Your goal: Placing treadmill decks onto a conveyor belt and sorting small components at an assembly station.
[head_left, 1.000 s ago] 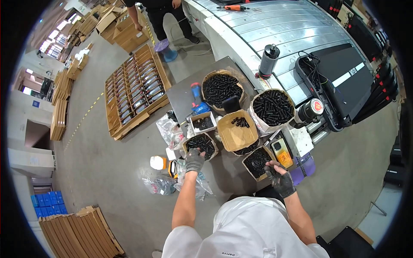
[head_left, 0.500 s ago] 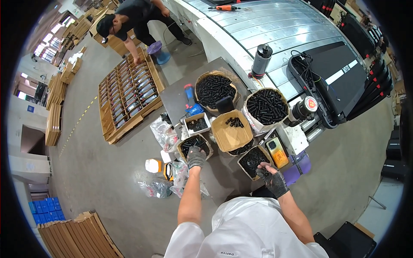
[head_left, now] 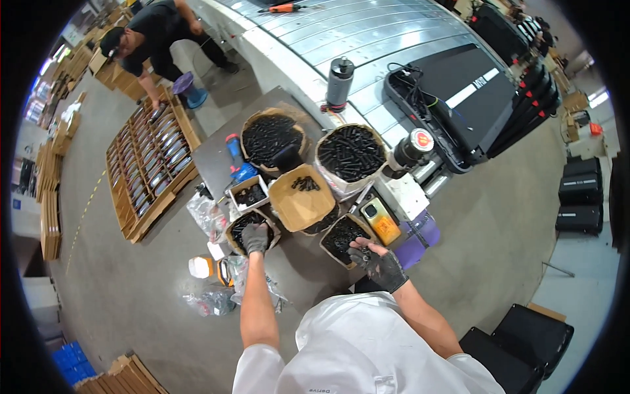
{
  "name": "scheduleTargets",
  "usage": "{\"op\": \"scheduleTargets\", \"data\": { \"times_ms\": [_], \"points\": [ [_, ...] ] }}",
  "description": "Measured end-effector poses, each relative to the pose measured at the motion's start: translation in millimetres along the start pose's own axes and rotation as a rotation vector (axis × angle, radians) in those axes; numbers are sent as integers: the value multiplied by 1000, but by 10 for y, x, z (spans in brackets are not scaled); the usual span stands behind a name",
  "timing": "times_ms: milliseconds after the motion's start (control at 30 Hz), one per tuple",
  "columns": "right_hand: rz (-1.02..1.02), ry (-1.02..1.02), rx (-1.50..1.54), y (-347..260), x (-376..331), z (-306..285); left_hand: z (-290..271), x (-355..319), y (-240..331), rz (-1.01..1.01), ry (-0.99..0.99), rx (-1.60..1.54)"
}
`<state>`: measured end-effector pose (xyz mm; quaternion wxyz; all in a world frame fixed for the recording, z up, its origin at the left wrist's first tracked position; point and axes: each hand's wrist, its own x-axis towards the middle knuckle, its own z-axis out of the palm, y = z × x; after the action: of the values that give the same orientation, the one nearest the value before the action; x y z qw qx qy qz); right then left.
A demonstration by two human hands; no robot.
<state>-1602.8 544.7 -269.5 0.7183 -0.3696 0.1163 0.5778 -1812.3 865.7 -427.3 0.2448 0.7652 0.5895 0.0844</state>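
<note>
My left hand (head_left: 255,239), in a grey work glove with bare fingertips, reaches into a paper-lined box of black parts (head_left: 240,227). Its fingers look curled together among the parts, and what they grip is hidden. To the right, my right hand (head_left: 380,266), in a similar dark glove, is raised palm up at the edge of a box of small black pieces (head_left: 342,239). Its fingers are bent toward the thumb around something too small to name. Between and beyond the hands is an open cardboard box (head_left: 287,209) with a few short black cylinders (head_left: 305,184) inside.
Two bigger containers of black cylinders (head_left: 270,139) (head_left: 351,153) stand behind. A blue power driver (head_left: 240,161), white carton (head_left: 249,195) and phone (head_left: 380,220) lie around. At right runs a metal roller conveyor (head_left: 295,39) with a black machine (head_left: 453,105). A co-worker (head_left: 154,39) bends over a divided crate (head_left: 151,164).
The whole view has swung, shifting the scene leftward. My left hand remains in its box, fingers now more curled; my right hand stays by the small-parts box. The co-worker still reaches into the crate.
</note>
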Motion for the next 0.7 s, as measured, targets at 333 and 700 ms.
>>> {"op": "scheduleTargets", "data": {
  "times_ms": [333,700],
  "points": [
    [62,-158,26,-126,-5,153,-984,-1307,381,-263,-414,-926],
    [-28,-120,-232,-84,-60,126,-920,-1868,1513,-75,-620,-978]
  ]
}}
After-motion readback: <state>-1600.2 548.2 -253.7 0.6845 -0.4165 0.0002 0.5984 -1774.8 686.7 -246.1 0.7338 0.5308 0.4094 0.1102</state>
